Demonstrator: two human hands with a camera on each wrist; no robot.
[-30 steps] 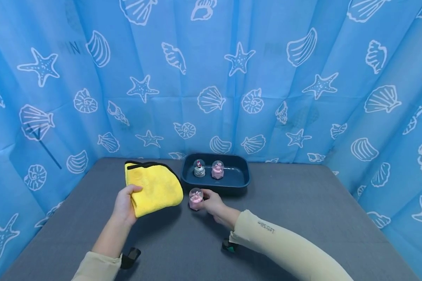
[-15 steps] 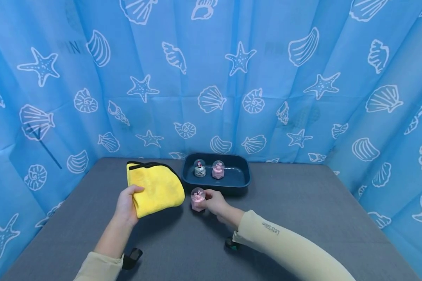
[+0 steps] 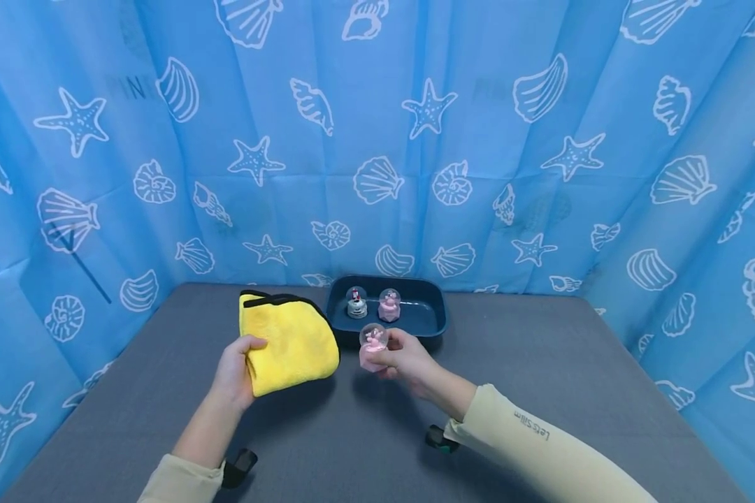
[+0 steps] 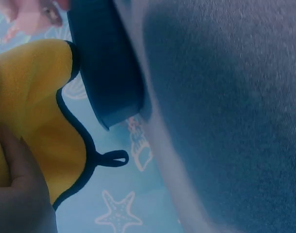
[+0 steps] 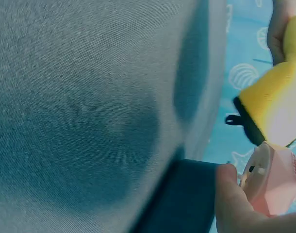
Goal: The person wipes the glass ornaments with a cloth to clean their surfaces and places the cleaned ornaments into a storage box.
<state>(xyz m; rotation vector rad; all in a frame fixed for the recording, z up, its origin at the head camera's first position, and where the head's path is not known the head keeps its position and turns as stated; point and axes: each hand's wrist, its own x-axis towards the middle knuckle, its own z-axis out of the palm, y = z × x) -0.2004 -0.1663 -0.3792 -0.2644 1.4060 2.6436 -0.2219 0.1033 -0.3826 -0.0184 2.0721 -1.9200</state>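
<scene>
A folded yellow cloth point(image 3: 289, 347) with black edging is gripped at its left side by my left hand point(image 3: 235, 372), thumb on top. In the left wrist view the cloth point(image 4: 36, 97) shows a black hanging loop. Close to its right edge, my right hand point(image 3: 409, 361) pinches a small pink snow globe point(image 3: 374, 348) by its base, above the table. The right wrist view shows the underside of the pink globe's base point(image 5: 271, 177). Behind it, a dark blue tray point(image 3: 424, 314) holds a white snow globe point(image 3: 356, 304) and another pink snow globe point(image 3: 389, 306).
The grey cloth-covered table point(image 3: 541, 391) extends around the tray. A blue curtain point(image 3: 377, 140) with white shells and starfish hangs behind and along both sides. Black wrist straps or mounts show below the left wrist point(image 3: 239, 468) and right wrist point(image 3: 440, 439).
My right hand has lifted the pink snow globe off the table and moved it slightly right, in front of the tray. The left hand with the cloth has shifted slightly right.
</scene>
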